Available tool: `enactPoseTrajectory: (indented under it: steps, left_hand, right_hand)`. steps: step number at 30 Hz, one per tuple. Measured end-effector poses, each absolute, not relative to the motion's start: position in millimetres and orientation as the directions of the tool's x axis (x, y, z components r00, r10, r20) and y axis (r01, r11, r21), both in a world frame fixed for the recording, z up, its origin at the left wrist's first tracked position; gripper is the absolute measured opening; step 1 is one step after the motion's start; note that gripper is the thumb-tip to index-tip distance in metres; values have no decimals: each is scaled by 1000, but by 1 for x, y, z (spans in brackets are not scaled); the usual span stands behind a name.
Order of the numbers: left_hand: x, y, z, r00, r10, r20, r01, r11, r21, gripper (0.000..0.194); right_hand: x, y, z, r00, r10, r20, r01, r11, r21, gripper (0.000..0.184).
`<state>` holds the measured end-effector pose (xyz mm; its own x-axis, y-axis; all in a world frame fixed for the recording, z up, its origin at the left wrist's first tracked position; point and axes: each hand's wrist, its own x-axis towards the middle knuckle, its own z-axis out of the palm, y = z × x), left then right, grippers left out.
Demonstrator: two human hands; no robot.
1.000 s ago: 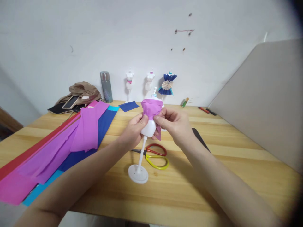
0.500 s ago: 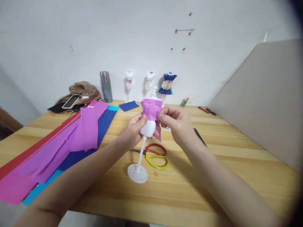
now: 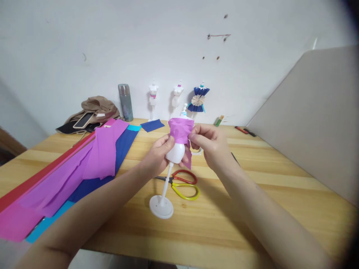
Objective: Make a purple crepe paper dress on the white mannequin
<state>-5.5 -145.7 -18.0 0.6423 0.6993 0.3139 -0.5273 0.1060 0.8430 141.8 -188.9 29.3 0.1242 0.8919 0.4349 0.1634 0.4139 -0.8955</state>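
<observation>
A small white dress form (image 3: 175, 152) on a round-based stand leans to the right between my hands. Purple crepe paper (image 3: 181, 130) is wrapped about its chest, and a loose end hangs down behind on the right. My left hand (image 3: 160, 154) is closed around the form's waist, thumb in front and fingers behind. With thumb and fingertips my right hand (image 3: 206, 140) pinches the right edge of the purple paper. Beneath the form, scissors (image 3: 186, 185) with one red and one yellow handle lie on the table.
Purple, blue and red crepe paper sheets (image 3: 99, 155) cover the table's left. Behind are a phone (image 3: 84, 120), a brown cloth (image 3: 98, 108), a flask (image 3: 125, 102), a blue paper piece (image 3: 152, 125) and three more dress forms (image 3: 198, 100) by the wall. A grey partition (image 3: 308, 112) stands right.
The dress form has tilted slightly more, its top moving right and its base left. My right hand has shifted slightly right, still pinching the purple paper's edge.
</observation>
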Motion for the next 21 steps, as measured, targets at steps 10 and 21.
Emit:
enactPoseTrajectory:
  steps: [10,21]
  left_hand:
    - [-6,-145,-17,649,696,307,-508,97,856,62]
    - [-4,-146,-17,600,741,302,-512,66,857,65]
  right_hand:
    - [127,-200,30,83,890,449,171,431,-886,29]
    - [123,-202,27,183,866,466,192,434,-880,24]
